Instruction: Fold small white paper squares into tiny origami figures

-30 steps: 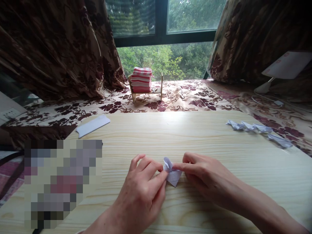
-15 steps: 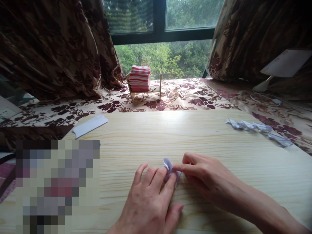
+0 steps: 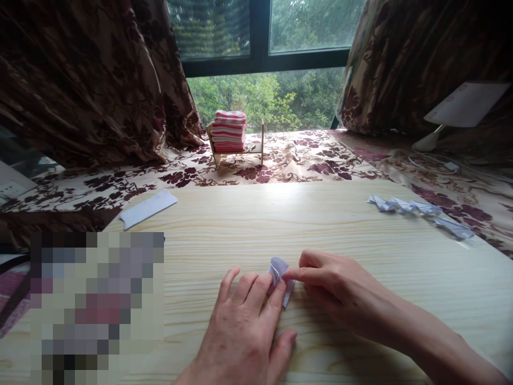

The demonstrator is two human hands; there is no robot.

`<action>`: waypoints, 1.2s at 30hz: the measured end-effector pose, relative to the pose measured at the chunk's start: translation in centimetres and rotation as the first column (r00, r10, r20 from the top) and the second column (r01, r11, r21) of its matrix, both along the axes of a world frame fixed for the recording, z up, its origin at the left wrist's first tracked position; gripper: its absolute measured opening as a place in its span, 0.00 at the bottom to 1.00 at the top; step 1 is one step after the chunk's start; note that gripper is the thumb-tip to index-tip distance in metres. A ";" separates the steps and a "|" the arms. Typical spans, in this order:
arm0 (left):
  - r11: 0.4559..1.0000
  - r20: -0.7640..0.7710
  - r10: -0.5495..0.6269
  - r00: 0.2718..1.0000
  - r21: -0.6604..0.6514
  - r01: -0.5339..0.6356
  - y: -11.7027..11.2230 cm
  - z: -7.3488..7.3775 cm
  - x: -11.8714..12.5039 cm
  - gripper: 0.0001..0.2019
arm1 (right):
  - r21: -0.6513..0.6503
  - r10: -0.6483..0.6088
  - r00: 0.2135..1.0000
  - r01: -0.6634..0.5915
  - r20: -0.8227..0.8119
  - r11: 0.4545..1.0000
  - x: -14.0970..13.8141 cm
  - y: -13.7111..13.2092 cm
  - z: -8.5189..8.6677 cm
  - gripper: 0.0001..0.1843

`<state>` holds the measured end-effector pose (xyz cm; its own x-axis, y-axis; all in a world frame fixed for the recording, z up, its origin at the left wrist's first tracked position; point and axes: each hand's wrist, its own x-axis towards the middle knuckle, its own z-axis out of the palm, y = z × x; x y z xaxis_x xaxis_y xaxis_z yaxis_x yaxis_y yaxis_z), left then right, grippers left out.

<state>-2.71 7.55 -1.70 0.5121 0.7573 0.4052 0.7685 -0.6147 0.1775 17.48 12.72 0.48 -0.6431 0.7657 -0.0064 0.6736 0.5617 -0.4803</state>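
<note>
A small piece of folded white paper (image 3: 289,291) lies on the wooden table, with one rounded flap standing up at its far end. Palm down and fingers spread, my left hand (image 3: 246,326) rests with its index and middle fingertips on the paper's left side. My right hand (image 3: 331,280) comes in from the right, its index fingertip pressed against the paper by the raised flap. The other right fingers are curled in, and the thumb is hidden. Fingertips cover part of the paper's middle.
Folded white paper pieces (image 3: 420,208) lie in a row at the table's (image 3: 224,224) right back. A flat white paper strip (image 3: 148,208) is at the left back. A pixelated patch (image 3: 100,305) covers the left front. Beyond stand a small rack of pink-white cloths (image 3: 228,131) and a lamp (image 3: 467,104).
The paper's flap has folded over to the right and looks wider now. Both hands keep nearly the same places on the paper. The whole view has shifted slightly.
</note>
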 end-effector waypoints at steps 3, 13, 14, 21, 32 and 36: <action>0.999 -0.045 -0.006 0.999 -0.031 0.005 -0.1 0.8 0.0 0.22 | 0.007 0.003 1.000 -0.003 -0.018 1.000 -0.1 0.0 0.1 0.28; 0.999 -0.046 0.020 0.999 -0.029 -0.021 -0.3 1.0 0.1 0.21 | 0.046 -0.006 0.999 0.008 -0.039 0.999 -0.5 0.0 0.2 0.28; 0.999 -0.045 0.028 0.999 -0.026 -0.029 -0.3 0.9 0.2 0.20 | 0.046 -0.010 0.999 0.012 -0.041 0.999 -0.5 0.0 0.2 0.28; 0.996 -0.045 0.092 0.995 -0.001 -0.092 -0.7 0.8 1.0 0.21 | 0.035 -0.019 0.999 0.020 -0.033 0.999 -0.5 -0.1 0.2 0.27; 0.977 -0.029 0.166 0.986 -0.128 -0.168 -1.0 1.3 2.1 0.20 | 0.027 -0.047 0.995 0.050 -0.086 0.998 -0.3 -0.1 0.2 0.29; 0.958 -0.033 0.218 0.975 -0.185 -0.221 -1.0 1.5 2.8 0.21 | -0.020 -0.065 0.991 0.063 -0.115 0.998 -0.3 0.0 0.3 0.26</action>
